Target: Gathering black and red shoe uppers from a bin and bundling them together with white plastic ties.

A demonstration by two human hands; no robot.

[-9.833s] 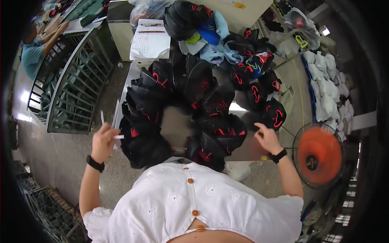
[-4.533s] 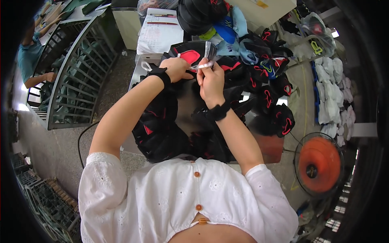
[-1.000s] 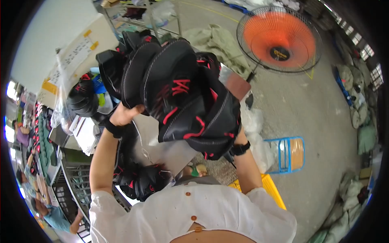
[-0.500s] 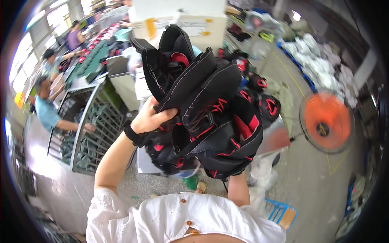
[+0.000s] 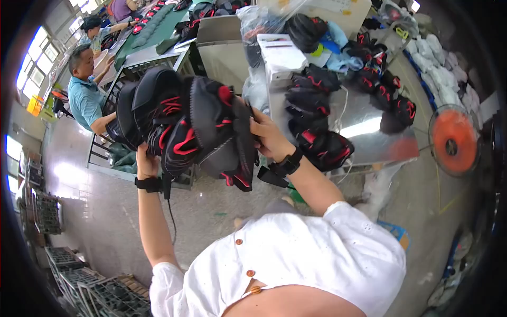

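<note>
Between my hands hangs a bundle of black shoe uppers [image 5: 203, 127] with red laces and trim and pale stitching, pressed together side by side. My left hand [image 5: 148, 161] grips the bundle from below at its left end, most of the fingers hidden under it. At the right end my right hand [image 5: 270, 136] is closed on the edge of the outermost upper, thumb on the near side. Both wrists wear black straps. More black-and-red uppers [image 5: 319, 150] lie in rows on the metal table [image 5: 364, 142] to the right.
Behind the bundle stands a metal rack cart [image 5: 97, 153] holding dark green shapes. A co-worker in a blue shirt [image 5: 84, 105] is beside it, close to the bundle. A green conveyor [image 5: 158, 29] runs at the back left. An orange fan [image 5: 453, 141] stands right of the table.
The bundle has moved left, off the table and toward the rack cart. My right hand, hidden before beneath the uppers, now shows at their right end. My view has turned left.
</note>
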